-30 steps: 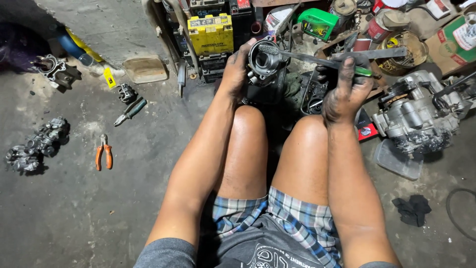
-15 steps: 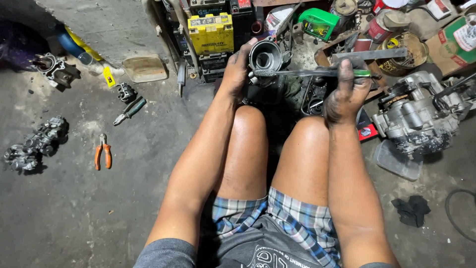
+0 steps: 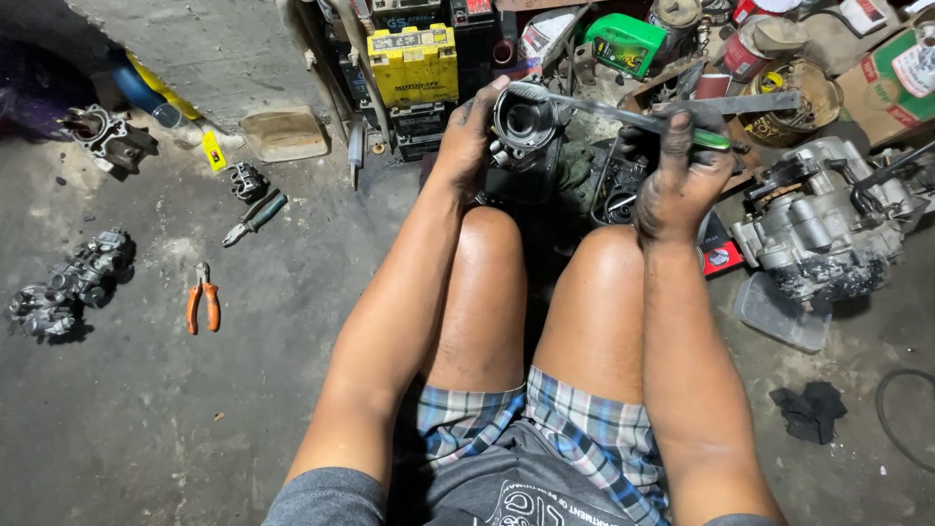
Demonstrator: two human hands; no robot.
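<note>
I sit on the concrete floor with both knees drawn up. My left hand [image 3: 472,136] grips a dark, round-mouthed carburetor [image 3: 524,127] above my left knee, its opening facing me. My right hand [image 3: 677,180], black with grease, is closed on a green-handled screwdriver [image 3: 623,115] whose long metal shaft runs left to the top rim of the carburetor. Both hands are raised just beyond my knees.
A grey engine block [image 3: 823,229] sits on the floor at right beside a clear plastic tray [image 3: 779,314]. A yellow battery [image 3: 414,63] stands ahead. Orange pliers [image 3: 203,300], another plier tool [image 3: 253,216], a carburetor cluster [image 3: 68,284] and a black rag [image 3: 808,409] lie around.
My left hand has lifted and turned the carburetor slightly. My right hand has swung the screwdriver so its tip now rests higher, at the carburetor's top rim.
</note>
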